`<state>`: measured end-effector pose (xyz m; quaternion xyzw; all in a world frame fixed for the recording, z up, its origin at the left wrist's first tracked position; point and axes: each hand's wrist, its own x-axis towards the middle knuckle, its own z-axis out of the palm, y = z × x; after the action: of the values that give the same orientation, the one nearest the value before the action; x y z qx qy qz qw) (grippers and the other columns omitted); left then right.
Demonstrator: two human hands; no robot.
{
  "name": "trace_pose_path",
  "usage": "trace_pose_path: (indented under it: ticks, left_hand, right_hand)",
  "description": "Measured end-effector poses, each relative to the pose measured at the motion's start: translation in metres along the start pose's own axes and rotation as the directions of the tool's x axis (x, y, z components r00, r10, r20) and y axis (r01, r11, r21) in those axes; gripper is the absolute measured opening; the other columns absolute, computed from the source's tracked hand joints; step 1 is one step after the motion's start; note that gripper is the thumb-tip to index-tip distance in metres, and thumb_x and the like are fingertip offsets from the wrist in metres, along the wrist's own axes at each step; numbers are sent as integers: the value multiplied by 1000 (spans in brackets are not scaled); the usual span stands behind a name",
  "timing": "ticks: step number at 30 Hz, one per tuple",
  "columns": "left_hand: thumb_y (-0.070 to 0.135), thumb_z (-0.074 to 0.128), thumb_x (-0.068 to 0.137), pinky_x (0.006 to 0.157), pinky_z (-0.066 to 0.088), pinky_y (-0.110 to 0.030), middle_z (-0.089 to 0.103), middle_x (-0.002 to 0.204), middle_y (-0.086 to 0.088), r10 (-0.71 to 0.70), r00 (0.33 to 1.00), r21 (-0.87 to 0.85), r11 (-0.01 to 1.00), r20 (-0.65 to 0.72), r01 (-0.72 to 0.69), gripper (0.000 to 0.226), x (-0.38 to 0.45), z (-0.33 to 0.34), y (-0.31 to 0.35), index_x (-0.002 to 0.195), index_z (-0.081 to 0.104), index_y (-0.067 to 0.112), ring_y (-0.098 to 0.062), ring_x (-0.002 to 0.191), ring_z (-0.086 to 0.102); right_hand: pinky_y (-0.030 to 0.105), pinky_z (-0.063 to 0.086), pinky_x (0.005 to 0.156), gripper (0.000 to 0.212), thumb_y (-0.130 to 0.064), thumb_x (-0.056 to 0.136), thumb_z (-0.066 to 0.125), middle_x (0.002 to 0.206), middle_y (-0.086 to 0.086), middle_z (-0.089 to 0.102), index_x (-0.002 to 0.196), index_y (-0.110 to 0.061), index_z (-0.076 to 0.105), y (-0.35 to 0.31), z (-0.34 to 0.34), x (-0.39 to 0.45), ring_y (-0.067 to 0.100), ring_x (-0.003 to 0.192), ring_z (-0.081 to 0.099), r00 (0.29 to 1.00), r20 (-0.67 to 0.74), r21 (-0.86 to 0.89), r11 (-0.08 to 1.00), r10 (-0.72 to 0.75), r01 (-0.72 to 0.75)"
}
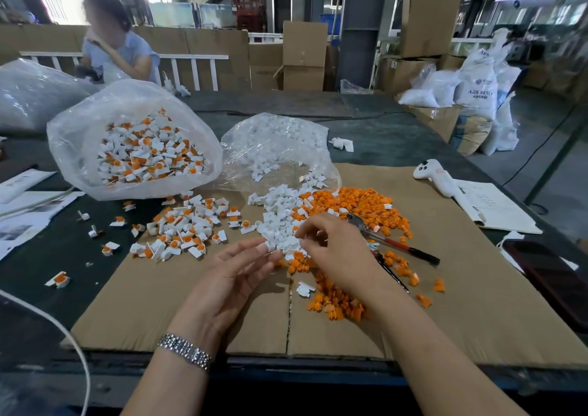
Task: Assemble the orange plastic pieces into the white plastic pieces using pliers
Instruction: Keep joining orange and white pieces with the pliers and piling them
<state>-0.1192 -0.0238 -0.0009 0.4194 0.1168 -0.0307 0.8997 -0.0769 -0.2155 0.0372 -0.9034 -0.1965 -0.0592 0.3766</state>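
Roughly midway: finished white-and-orange units are filling the clear bag [133, 148] and spreading beside it [184, 224] on the cardboard [445, 288] covering the desk. Loose orange pieces [359, 202] and white pieces [280, 215] are still lying in heaps. Left hand [235, 272] is pinching one white piece [269, 246]; right hand [334, 247] is picking into the pile (grip unclear). Pliers [391, 240] are lying unused just beside it.

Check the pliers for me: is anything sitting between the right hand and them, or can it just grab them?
Nothing visible blocks them. The pliers lie on the orange pieces just right of the right hand, red handles pointing right, nothing lying over them. The left hand is at the white pieces.
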Motion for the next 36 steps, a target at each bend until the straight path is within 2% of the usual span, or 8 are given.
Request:
trace_pose_path:
  ticks: [3,6,17,22,26,30,32,36]
  left_hand:
    - [-4,75,75,64,62,-22,76,99,-25,2,1000,12,1000,11,-2,16,-1,3,-1,90,79,1,-28,87,79]
    - [-8,73,76,68,62,-23,75,101,-27,7,1000,-2,1000,20,-7,14,-1,4,-2,83,80,2,-32,92,78]
    - [-2,73,80,74,62,-24,76,103,-23,61,996,-7,998,69,-60,11,-5,6,-2,86,80,1,-27,93,78]
    - [-8,73,74,79,62,-27,74,113,-21,152,988,27,988,35,-153,31,-4,8,-3,102,80,3,-29,98,76]
    - [0,80,83,86,60,-45,70,124,-28,100,973,13,994,210,-105,40,-11,11,-8,122,72,2,-42,113,70]
    - [14,91,74,84,61,-46,73,119,-24,175,974,161,967,146,-198,44,-14,13,-3,115,76,8,-41,110,72]
    - [17,92,72,83,61,-40,74,117,-22,207,967,203,951,147,-235,42,-13,11,1,111,78,10,-36,111,72]
    - [19,98,62,90,59,-30,74,118,-20,193,964,157,962,183,-223,50,-11,8,3,107,80,9,-33,115,71]
  right_hand:
    - [24,59,75,6,-15,92,71,86,-1,73,94,-20,74,-11,-4,-2,13,79,70,993,28,414,903,117,-118]
    - [22,58,74,6,-7,91,72,87,6,74,97,-9,74,-20,-3,-4,14,77,72,994,58,552,827,89,-106]
    - [11,48,76,10,-11,91,71,84,-11,67,91,-21,68,-28,6,-11,-3,79,61,995,-56,293,951,-84,97]
    - [28,49,86,9,-19,97,63,100,-6,64,104,-20,68,-33,11,-11,7,88,58,985,-71,28,987,-159,161]
    - [22,49,75,6,-20,96,62,94,-12,60,97,-26,64,-37,18,-14,4,81,57,988,-146,107,992,-55,71]
    - [24,55,72,6,-19,95,66,83,-9,65,95,-25,67,-39,20,-14,3,75,62,986,-111,355,932,125,-78]
    - [28,57,78,11,-17,95,66,84,-6,67,102,-24,70,-37,11,-14,6,79,64,995,-28,418,906,91,-71]
    - [21,53,80,21,-16,94,69,90,-7,65,112,-25,72,-32,-8,-17,6,83,62,996,65,352,935,-66,39]
